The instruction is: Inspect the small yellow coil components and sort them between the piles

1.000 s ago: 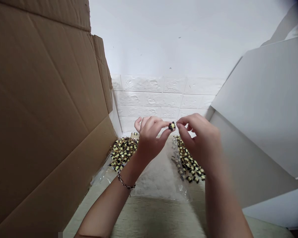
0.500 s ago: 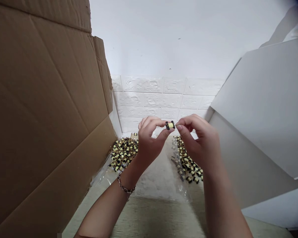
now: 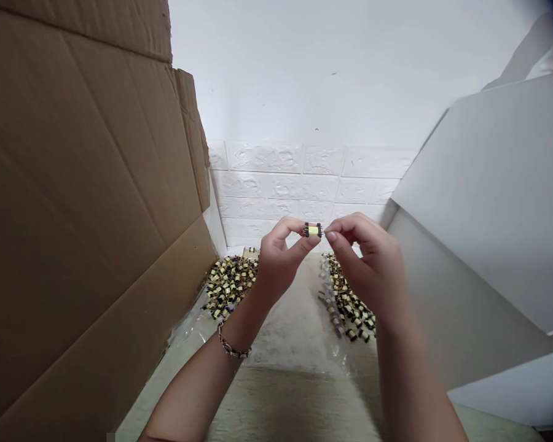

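Observation:
A small black and yellow bobbin-like part (image 3: 313,230) is held up in front of the white wall. My left hand (image 3: 279,264) pinches it between thumb and forefinger from the left. My right hand (image 3: 366,261) pinches its right end with closed fingertips. A metal bracelet (image 3: 233,348) circles my left wrist. Below the hands lie two heaps of the same parts: a left heap (image 3: 230,285) and a right heap (image 3: 348,301), both on clear plastic over a pale surface (image 3: 295,331).
A tall brown cardboard sheet (image 3: 83,202) leans along the left side. A white board (image 3: 493,202) slants in from the right. A white brick-textured wall (image 3: 304,178) closes the back.
The part has turned from tilted to lying level between the fingertips and has risen slightly. Both hands have crept a little up and closer together.

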Demonstrator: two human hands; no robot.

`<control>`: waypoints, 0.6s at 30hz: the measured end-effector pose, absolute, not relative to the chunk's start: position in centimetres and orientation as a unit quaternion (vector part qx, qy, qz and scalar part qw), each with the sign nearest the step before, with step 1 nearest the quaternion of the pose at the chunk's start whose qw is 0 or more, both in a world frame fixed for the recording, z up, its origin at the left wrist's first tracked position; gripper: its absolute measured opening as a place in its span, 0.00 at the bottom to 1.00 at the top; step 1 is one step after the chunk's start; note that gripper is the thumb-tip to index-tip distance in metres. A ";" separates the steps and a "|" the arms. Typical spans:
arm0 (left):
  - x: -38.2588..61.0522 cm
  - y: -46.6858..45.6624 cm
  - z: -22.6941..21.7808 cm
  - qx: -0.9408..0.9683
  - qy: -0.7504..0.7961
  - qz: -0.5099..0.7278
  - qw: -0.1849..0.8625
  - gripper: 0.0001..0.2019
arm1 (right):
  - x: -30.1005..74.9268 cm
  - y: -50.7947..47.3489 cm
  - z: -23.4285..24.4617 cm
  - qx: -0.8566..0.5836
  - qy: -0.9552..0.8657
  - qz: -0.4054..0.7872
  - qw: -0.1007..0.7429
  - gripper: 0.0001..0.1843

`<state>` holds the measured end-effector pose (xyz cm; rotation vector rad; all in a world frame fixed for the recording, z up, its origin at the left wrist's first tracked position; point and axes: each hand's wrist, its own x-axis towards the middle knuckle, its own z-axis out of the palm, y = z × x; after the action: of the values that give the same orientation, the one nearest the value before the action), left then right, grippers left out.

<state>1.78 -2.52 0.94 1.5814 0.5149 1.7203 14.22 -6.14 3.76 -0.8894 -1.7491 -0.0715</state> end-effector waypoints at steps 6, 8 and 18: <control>2.0 -2.5 0.9 0.591 0.187 0.664 0.419 0.06 | 14.0 -6.0 3.6 -0.369 -0.744 -0.049 0.555 0.03; 2.1 -2.5 0.8 0.578 0.174 0.666 0.439 0.06 | 13.9 -5.9 3.6 -0.363 -0.745 -0.062 0.556 0.03; 2.5 -3.2 1.2 0.508 0.132 0.647 0.552 0.05 | 13.3 -5.8 3.2 -0.352 -0.742 -0.189 0.539 0.06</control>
<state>2.46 -3.17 1.24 1.2021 0.3122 1.5308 13.33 -5.76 3.21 -0.8368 -1.7646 -0.4498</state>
